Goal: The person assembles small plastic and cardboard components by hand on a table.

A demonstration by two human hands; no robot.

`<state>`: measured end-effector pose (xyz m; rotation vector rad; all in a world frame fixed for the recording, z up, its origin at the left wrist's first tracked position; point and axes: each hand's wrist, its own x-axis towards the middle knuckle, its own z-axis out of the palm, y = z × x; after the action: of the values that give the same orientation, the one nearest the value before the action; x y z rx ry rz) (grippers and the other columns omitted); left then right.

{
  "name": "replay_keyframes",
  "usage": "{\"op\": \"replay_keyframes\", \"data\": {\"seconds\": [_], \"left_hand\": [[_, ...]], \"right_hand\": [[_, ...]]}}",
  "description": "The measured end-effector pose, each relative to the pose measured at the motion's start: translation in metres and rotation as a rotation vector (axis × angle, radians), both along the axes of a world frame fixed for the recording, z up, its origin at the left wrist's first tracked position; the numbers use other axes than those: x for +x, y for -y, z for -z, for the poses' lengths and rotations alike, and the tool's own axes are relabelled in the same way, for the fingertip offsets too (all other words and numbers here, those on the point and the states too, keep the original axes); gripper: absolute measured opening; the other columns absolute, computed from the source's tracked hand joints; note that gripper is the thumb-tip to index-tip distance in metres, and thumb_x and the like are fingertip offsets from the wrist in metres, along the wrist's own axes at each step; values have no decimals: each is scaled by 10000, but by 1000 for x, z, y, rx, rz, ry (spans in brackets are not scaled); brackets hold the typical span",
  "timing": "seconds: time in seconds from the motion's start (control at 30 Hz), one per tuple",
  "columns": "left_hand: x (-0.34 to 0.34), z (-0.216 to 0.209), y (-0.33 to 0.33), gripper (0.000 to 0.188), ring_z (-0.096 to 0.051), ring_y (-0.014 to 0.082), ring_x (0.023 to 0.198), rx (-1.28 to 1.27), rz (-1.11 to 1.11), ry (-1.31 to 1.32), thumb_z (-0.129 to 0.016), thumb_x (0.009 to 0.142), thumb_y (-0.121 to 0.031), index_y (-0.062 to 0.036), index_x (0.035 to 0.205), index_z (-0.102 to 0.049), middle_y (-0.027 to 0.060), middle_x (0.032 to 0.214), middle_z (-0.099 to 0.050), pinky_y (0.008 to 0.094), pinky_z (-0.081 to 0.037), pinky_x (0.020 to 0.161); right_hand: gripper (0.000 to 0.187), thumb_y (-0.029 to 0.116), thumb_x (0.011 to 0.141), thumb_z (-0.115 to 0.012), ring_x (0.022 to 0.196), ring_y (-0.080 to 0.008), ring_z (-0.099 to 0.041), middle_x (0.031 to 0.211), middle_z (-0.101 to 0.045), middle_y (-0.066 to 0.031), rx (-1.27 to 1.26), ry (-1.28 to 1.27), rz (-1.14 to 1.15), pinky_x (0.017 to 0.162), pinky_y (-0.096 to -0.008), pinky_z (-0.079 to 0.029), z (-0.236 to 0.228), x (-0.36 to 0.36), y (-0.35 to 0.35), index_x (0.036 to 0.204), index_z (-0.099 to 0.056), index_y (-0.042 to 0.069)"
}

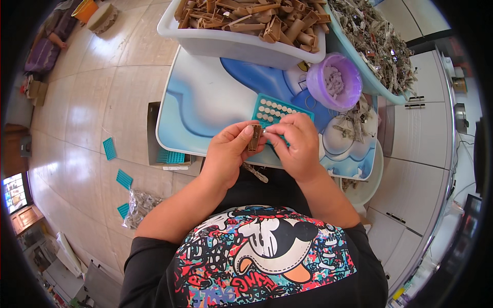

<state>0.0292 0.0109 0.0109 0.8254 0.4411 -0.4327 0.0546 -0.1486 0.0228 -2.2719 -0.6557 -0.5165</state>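
Loads of stuff crowding this spot. A white bin [231, 45] heaped with brown plastic pieces [287, 23] takes up the top of the frame, and a big teal basin [368, 78] piled with tangled grey parts [377, 43] hangs in at upper right. Below those there's a purple tub [318, 91] with small pale bits inside, plus a loose grey clump [355, 124] at the right, so that side's pretty blocked. A teal tray [263, 95] of round pale discs sits just past the fingers, partly hidden by the right hand [299, 143].

The brown part [254, 138] is mid-frame, over the worktop's [205, 97] near edge. The left hand's [226, 149] grip is closed on it, thumb on top; the right grip is pinched on a tiny shiny piece [265, 131] right beside it.

Worktop's glossy blue and white with rounded corners. Tiled floor [84, 102] on the left, white cabinets [418, 128] down the right.

Most elbow room is at the worktop's left, between its curved edge and the tray. Beyond that edge, 3 teal trays and a clear bag [141, 208] lie on the floor at lower left.
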Motion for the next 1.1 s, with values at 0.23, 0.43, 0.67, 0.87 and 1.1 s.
{"op": "replay_keyframes", "data": {"seconds": [0.23, 0.43, 0.67, 0.87, 1.1], "left_hand": [[-1, 5, 0, 268, -625, 171, 863, -38, 6, 25, -517, 931, -162, 15, 1128, -550, 92, 973, -629, 312, -519, 816], [0, 0, 0, 282, -630, 184, 878, -6, 4, -23, -518, 930, -162, 25, 1140, -543, 122, 1012, -629, 316, -526, 810], [1, 0, -1, 287, -629, 188, 882, -21, -3, -23, -522, 928, -165, 27, 1141, -541, 124, 1007, -627, 314, -528, 811], [2, -1, -1, 285, -628, 185, 886, -18, -13, -35, -522, 929, -166, 27, 1137, -543, 122, 1005, -626, 312, -527, 812], [2, -1, -1, 274, -630, 184, 876, -14, -9, -32, -517, 932, -164, 21, 1132, -547, 121, 1003, -628, 309, -526, 810]], "right_hand": [[154, 81, 640, -731, 695, -247, -533, 752, -543, -55, 15, 13, -85, 613, -356, -408, 3, 1, -6, 750, -623, 67], [161, 60, 654, -709, 712, -238, -532, 765, -549, -47, -78, 4, 83, 622, -347, -420, 8, 17, 8, 808, -663, 64], [164, 65, 624, -722, 719, -222, -535, 765, -551, -28, -185, 1, 89, 623, -342, -425, 13, 18, 7, 780, -678, 88], [146, 61, 633, -714, 738, -236, -536, 782, -556, -42, -189, 2, 57, 637, -348, -428, 15, 19, 7, 766, -655, 73], [130, 46, 655, -704, 746, -253, -534, 797, -559, -68, -106, -35, 82, 657, -347, -435, 16, 21, 6, 771, -644, 46]]}}
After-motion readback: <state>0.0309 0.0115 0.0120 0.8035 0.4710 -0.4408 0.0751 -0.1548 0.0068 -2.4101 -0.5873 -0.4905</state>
